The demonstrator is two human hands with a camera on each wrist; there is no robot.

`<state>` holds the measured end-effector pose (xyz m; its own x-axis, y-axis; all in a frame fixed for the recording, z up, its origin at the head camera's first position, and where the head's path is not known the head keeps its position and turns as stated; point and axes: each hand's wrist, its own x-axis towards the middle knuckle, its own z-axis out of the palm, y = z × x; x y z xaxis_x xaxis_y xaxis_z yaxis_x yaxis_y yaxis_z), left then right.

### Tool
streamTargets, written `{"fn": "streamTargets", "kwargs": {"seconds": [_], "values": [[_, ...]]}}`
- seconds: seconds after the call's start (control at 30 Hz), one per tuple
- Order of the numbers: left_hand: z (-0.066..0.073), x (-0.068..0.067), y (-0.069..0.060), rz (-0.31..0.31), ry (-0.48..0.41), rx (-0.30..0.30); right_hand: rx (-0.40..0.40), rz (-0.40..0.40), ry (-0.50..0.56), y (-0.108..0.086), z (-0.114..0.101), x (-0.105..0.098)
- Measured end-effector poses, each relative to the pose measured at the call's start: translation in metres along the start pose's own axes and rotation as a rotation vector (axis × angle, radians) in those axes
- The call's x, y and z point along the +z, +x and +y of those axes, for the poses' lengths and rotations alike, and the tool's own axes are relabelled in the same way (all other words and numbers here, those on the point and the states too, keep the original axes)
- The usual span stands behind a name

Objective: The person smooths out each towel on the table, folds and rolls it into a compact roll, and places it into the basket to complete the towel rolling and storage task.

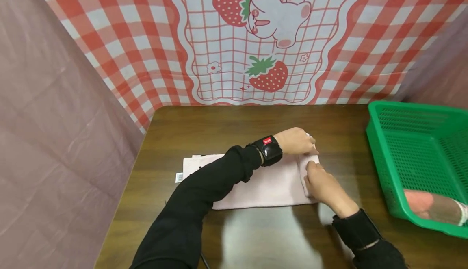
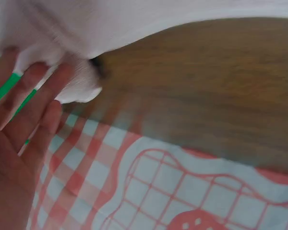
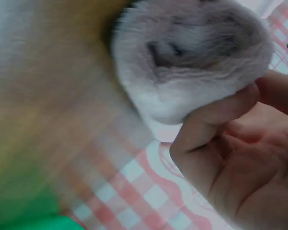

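Observation:
A pale pink towel (image 1: pixel 270 185), folded into a long strip, lies on the table with its right end turned over into a thick roll. At the roll's far end is my left hand (image 1: pixel 296 141); in the left wrist view its fingers (image 2: pixel 38 96) are spread and fairly straight, their tips against the cloth, the thumb hidden. My right hand (image 1: pixel 323 183) grips the roll's near end. Close up in the right wrist view, the fluffy coiled end of the towel (image 3: pixel 182 91) shows between the right hand's bent fingers and thumb. A white label (image 1: pixel 178 177) sticks out at the towel's left end.
A green plastic basket (image 1: pixel 380 159) stands at the table's right, with a pink-and-brown rolled item (image 1: pixel 435 207) inside. Behind the brown wooden table (image 1: pixel 256 118) hangs a red-and-white checked cloth (image 1: pixel 139 37) with strawberries. Pinkish curtains (image 1: pixel 55 118) hang at the sides.

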<state>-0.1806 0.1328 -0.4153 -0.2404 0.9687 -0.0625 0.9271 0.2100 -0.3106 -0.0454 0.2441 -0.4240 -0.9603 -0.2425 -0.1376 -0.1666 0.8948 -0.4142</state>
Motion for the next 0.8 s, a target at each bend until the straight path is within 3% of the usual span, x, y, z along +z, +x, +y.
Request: {"fn": "streamTargets", "kwargs": {"seconds": [0.17, 0.27, 0.4, 0.47, 0.57, 0.8], "values": [[0.003, -0.014, 0.019, -0.103, -0.052, -0.038, 0.122, -0.055, 0.113, -0.005, 0.024, -0.011], [0.007, -0.023, 0.030, -0.200, -0.025, -0.037, 0.199, -0.102, 0.091, -0.007, 0.035, -0.017], [0.008, -0.029, 0.037, -0.325, -0.058, -0.046, 0.229, -0.110, 0.081, -0.008, 0.041, -0.015], [0.007, -0.029, 0.040, -0.352, -0.088, -0.047, 0.232, -0.083, 0.072, -0.008, 0.040, -0.012], [0.006, -0.026, 0.045, -0.320, -0.083, -0.022, 0.231, -0.035, 0.061, -0.007, 0.039, -0.009], [-0.001, -0.003, 0.049, -0.036, 0.050, 0.022, 0.235, 0.010, 0.005, -0.001, 0.049, -0.010]]}}
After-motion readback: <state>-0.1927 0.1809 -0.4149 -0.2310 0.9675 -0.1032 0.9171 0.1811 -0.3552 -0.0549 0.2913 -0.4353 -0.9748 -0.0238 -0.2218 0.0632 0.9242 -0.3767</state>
